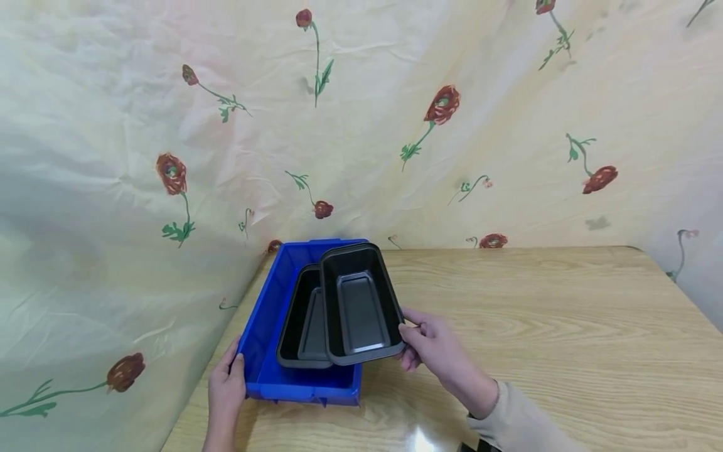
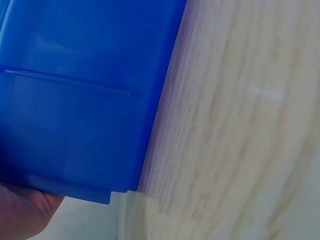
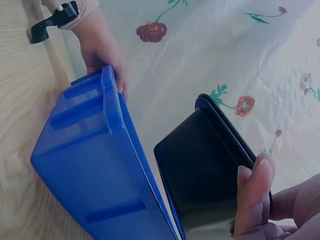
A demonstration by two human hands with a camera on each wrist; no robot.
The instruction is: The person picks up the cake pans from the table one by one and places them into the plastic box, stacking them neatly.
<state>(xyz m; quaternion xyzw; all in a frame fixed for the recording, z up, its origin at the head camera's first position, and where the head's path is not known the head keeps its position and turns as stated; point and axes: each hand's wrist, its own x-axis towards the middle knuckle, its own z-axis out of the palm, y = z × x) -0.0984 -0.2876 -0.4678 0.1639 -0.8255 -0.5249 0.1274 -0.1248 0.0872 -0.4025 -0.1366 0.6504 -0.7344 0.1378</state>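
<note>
A blue plastic bin (image 1: 307, 392) sits at the left of the table, and my left hand (image 1: 224, 383) grips its rim at the near left corner. In the head view my right hand (image 1: 432, 342) pinches the near right corner of a black loaf pan (image 1: 361, 307), thumb over the rim and fingers beneath. This pan is tilted above the bin's right side. A second black loaf pan (image 1: 313, 333) lies inside the bin, partly hidden by the held one. In the right wrist view the held pan (image 3: 200, 170) appears from outside, next to the bin wall (image 3: 95, 170).
The wooden table (image 1: 536, 333) extends to the right of the bin. A floral cloth (image 1: 361, 125) hangs behind the table and along its left side, close to the bin. A black strap piece (image 3: 55, 22) is on the left sleeve in the right wrist view.
</note>
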